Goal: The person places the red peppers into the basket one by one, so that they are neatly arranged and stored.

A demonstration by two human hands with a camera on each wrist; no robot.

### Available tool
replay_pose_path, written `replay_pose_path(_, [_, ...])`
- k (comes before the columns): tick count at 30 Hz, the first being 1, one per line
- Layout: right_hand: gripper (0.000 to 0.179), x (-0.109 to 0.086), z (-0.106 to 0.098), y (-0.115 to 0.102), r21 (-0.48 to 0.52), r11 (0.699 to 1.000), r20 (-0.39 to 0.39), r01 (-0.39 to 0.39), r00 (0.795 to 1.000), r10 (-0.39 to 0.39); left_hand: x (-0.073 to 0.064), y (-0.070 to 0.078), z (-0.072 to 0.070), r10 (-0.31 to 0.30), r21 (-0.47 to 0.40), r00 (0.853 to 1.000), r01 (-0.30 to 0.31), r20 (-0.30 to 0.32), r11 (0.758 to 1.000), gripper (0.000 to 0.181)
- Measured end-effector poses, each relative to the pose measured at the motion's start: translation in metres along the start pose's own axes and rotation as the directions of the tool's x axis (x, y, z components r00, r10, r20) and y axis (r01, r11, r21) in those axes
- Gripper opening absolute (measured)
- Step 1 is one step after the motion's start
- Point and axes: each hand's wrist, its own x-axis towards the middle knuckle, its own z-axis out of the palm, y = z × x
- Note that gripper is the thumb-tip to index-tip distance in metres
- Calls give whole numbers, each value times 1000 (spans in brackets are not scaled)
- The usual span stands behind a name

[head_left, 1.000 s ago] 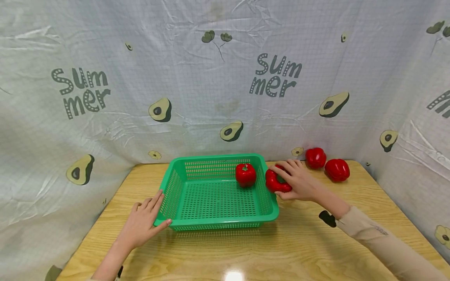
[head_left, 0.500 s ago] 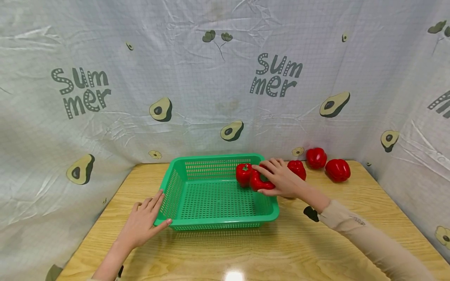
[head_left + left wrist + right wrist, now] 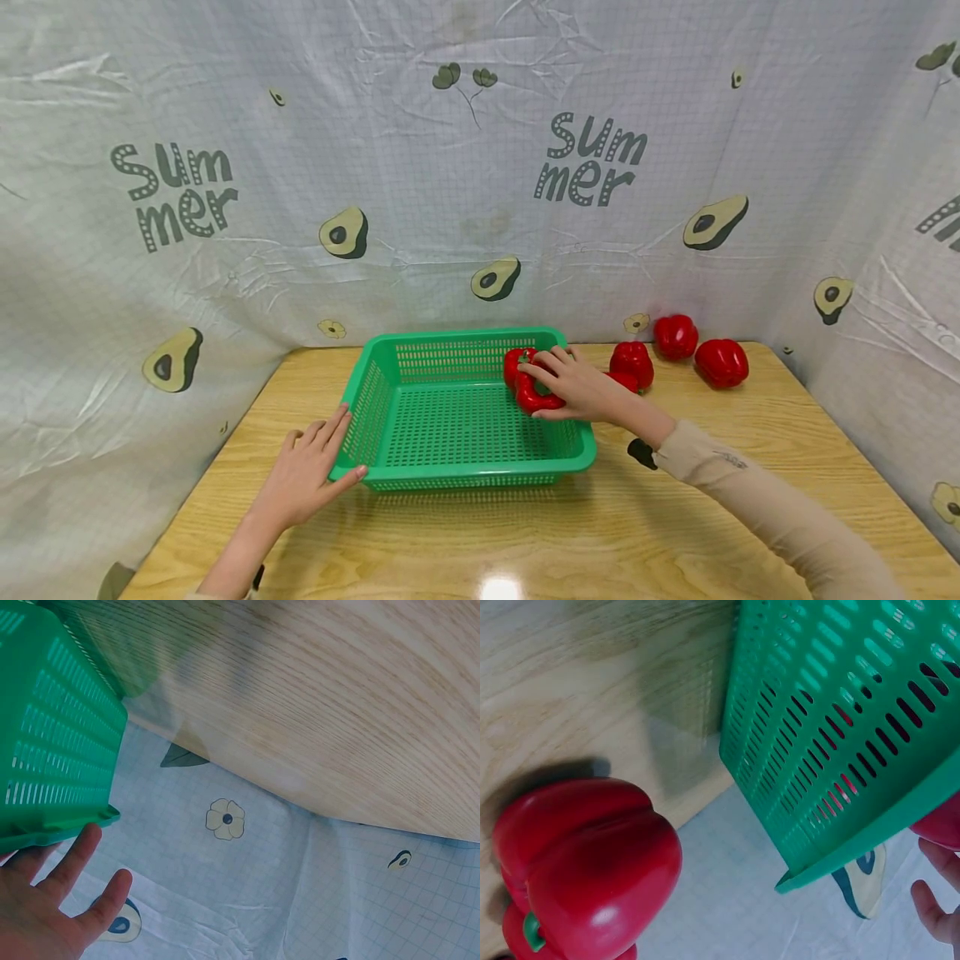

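My right hand (image 3: 577, 387) grips a red bell pepper (image 3: 534, 398) from above, inside the right end of a green plastic basket (image 3: 468, 472). Just behind it another red bell pepper (image 3: 514, 363) stands in the basket, partly covered. In the right wrist view, the gripped pepper (image 3: 943, 825) shows beyond the basket rim, with fingertips close to it. My left hand (image 3: 300, 479) rests against the basket's left front corner, fingers spread along the rim and thumb on the front edge. The left wrist view shows these fingers (image 3: 71, 862) extended at the rim.
Right of the basket, several red bell peppers lie on the wooden table (image 3: 450, 542): one upright (image 3: 632, 363), one half hidden by the right hand (image 3: 624, 380), and two farther right (image 3: 676, 337). A printed cloth (image 3: 420, 167) hangs behind the table.
My right hand has carried the bell pepper leftward over the basket's right rim and down beside the pepper inside. Table peppers behind the hand have come into view. The left hand stays put.
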Motion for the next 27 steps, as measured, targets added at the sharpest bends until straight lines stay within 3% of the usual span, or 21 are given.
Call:
replay_pose_path(16, [65, 11, 10, 0, 105, 993, 165, -49, 986, 31, 2, -1, 1, 0, 3, 1000, 0, 4, 1000, 78])
replay_pose_path(27, [64, 18, 12, -5, 31, 998, 299, -47, 954, 35, 1, -2, 0, 2, 2, 1000, -2, 4, 1000, 78])
